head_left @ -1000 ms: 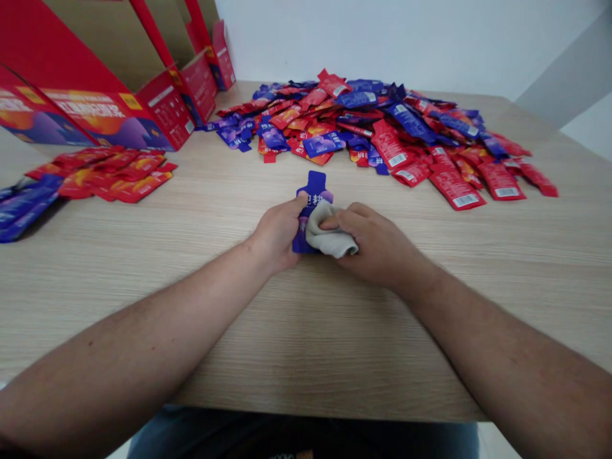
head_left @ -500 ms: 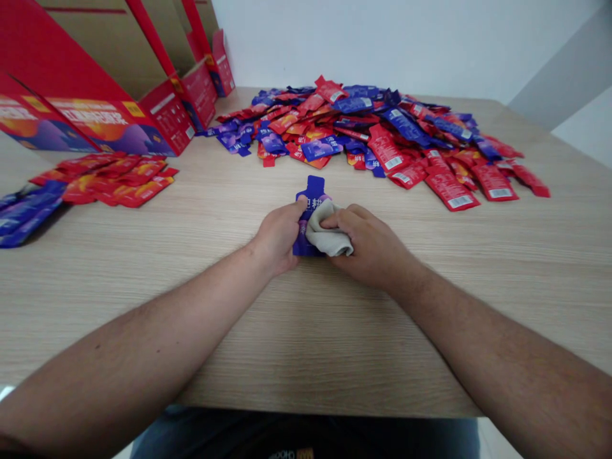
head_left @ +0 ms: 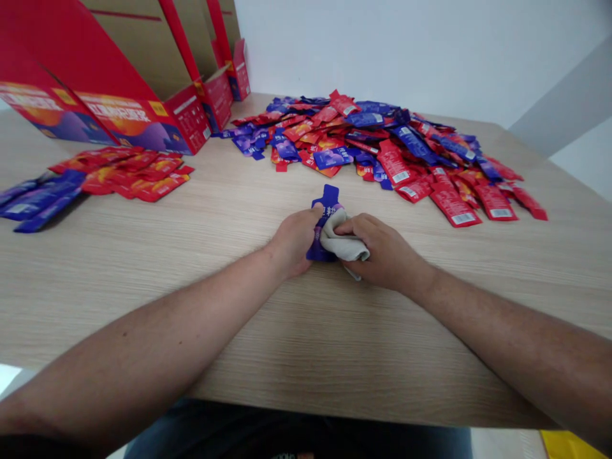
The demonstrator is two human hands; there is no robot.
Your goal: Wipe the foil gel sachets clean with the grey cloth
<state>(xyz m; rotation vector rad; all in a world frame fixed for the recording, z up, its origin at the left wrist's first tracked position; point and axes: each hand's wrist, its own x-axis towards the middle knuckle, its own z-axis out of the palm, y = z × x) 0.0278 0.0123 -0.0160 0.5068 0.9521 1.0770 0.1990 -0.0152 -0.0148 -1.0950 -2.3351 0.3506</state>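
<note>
A blue-purple sachet [head_left: 331, 194] with a narrow neck is gripped along its left side by my left hand [head_left: 297, 241], thumb on its printed front. My right hand [head_left: 385, 252] is closed on a pale grey cloth [head_left: 342, 239], which lies against the sachet's right front and hides part of the print. The fingers behind the sachet are hidden. Beyond my hands spreads a big pile of red and blue sachets [head_left: 392, 171]. To the left, red sachets [head_left: 157, 169] lie in overlapping rows beside several blue ones [head_left: 52, 197].
Red cardboard boxes [head_left: 138, 121] with open brown insides stand at the back left of the wooden table [head_left: 306, 331]. A white wall [head_left: 382, 51] rises behind the pile. Something yellow [head_left: 568, 445] shows below the table's edge at the lower right.
The camera view has turned a little, so the whole scene sits differently. My right hand and the cloth have shifted slightly on the sachet; both hands keep their hold.
</note>
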